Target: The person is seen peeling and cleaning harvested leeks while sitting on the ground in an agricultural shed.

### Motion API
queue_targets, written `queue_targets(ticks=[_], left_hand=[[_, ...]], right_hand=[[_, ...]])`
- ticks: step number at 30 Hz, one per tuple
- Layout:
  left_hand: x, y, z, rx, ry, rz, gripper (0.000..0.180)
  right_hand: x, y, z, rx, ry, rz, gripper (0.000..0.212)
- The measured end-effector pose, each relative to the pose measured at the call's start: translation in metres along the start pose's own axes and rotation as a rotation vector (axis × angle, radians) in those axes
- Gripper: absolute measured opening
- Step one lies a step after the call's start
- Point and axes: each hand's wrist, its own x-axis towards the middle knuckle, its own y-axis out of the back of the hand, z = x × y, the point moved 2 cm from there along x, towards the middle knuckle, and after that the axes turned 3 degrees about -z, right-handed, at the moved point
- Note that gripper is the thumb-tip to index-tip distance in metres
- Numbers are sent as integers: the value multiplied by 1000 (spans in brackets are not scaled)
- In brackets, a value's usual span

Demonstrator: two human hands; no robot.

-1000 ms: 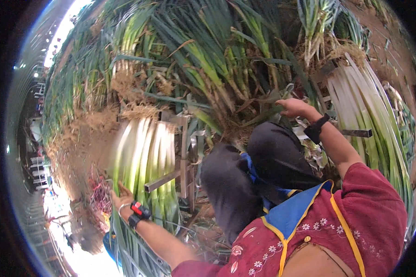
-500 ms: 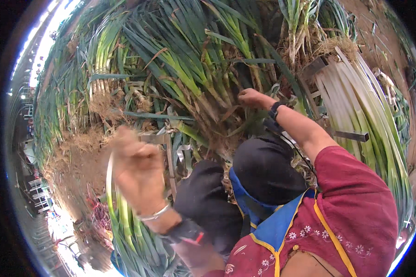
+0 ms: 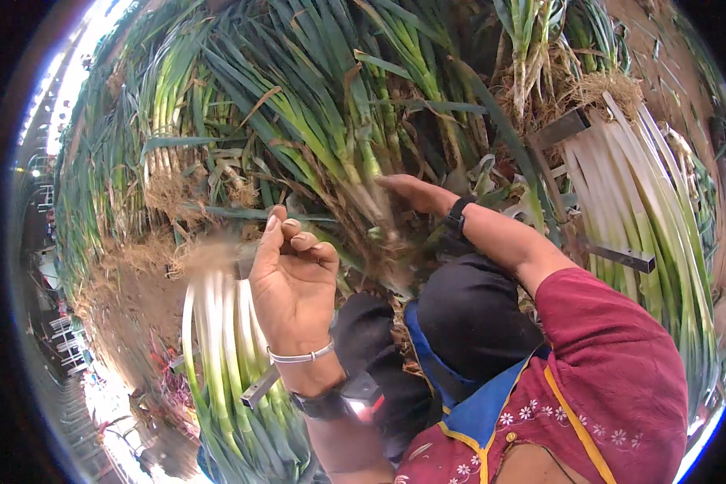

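Observation:
My left hand (image 3: 292,274) is raised palm up beside the left stack, its fingers loosely curled and apart, with nothing in them. Close by lie cleaned leeks (image 3: 226,323) with white stems, their root ends (image 3: 211,256) smeared by motion. My right hand (image 3: 418,192) reaches over the pile in front of me, fingers stretched out flat. Its fingertips are at the pale lower stem of an untrimmed leek (image 3: 371,198); whether they touch it I cannot tell. Dry leaves and roots cling to the leeks of that pile (image 3: 315,121).
A second stack of white-stemmed leeks (image 3: 621,185) lies at the right, held in a metal frame (image 3: 621,256). Another metal bar (image 3: 260,387) sticks out by the left stack. More rooted leeks (image 3: 169,137) stand at far left. My dark-covered knees (image 3: 476,310) are below the pile.
My left hand has moved right, off the left stack, baring its white stems and roots. My right hand has shifted left and slightly down toward a leek stem, its fingers straightening.

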Motion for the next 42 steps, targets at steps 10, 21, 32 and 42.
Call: queue_targets(ticks=[10,21,32,42], left_hand=[[3,8,7,55,-39,-11,18],[-11,11,13,64,-87,63,16],[-17,7,10,33,-54,6,15],[-15,7,11,44,-71,37,15]], right_hand=[[-21,-54,-44,-285,92,220,37],[11,-101,-5,-1177,315,-21,38],[42,32,-23,-610,-97,661,46],[26,12,-39,-222,45,433,43]])
